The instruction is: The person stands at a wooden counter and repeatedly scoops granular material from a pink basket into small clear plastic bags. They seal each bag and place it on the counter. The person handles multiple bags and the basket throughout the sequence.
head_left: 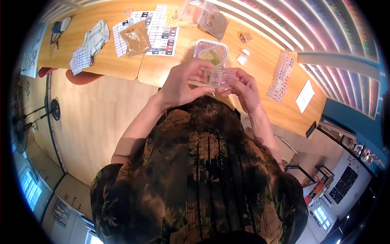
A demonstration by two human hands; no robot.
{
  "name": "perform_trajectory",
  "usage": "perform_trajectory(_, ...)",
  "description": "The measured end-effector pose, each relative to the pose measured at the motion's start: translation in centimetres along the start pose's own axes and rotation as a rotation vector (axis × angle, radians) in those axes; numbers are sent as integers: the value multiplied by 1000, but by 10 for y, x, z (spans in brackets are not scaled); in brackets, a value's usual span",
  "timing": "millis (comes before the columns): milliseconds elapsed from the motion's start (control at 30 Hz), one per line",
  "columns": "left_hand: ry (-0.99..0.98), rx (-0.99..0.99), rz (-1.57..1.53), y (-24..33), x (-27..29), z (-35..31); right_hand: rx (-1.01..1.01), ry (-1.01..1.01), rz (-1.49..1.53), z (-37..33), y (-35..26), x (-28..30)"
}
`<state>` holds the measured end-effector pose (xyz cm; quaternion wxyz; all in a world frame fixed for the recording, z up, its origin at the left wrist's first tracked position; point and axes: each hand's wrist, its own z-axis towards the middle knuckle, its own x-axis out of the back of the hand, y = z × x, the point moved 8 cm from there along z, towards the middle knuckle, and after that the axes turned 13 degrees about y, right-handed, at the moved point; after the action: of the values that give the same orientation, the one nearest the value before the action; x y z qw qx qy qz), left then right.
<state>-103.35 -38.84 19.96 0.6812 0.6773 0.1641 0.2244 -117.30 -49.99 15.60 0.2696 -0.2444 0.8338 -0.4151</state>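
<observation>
Head view: small clear box (216,77), pale label (209,77) on side, was held up in both hands near close edge of wooden table (260,61), just on wearer's side of pale basket (211,40) with green grains (210,57). Left hand (181,80) gripped box's left side between thumb and fingers; right hand (246,88) pinched right end, lid or wall unclear. Box looked light, thin-walled, fairly stiff, probably slick, liable to crack under hard squeeze. Gentle pinch on opposite walls seemed safest. Contents could not be made out.
</observation>
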Motion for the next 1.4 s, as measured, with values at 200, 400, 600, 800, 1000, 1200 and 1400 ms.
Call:
perform_trajectory(200, -22, -62, 26, -14, -3, -6, -77, -66, 34, 3, 16, -10)
perform_trajectory(400, 216, 330, -112, -75, 12, -11, 498, 347, -671, 26, -39, -4)
perform_trajectory(600, 302, 411, -22, -162, 0, -6, 1074, 219, -1487, 66, -17, -57)
perform_trajectory(800, 251, 433, -3, -174, -24, 5, 1040, 192, -1585, 84, 14, -42)
perform_trajectory(1000, 302, 456, -17, -188, -29, 5, 812, 263, -1253, 93, 24, -16)
perform_trajectory(1200, 233, 462, 19, -183, -32, 7, 403, 383, -710, 91, 24, 21)
perform_trajectory(1400, 206, 478, 38, -183, -33, 6, 341, 471, -499, 84, 20, 40)
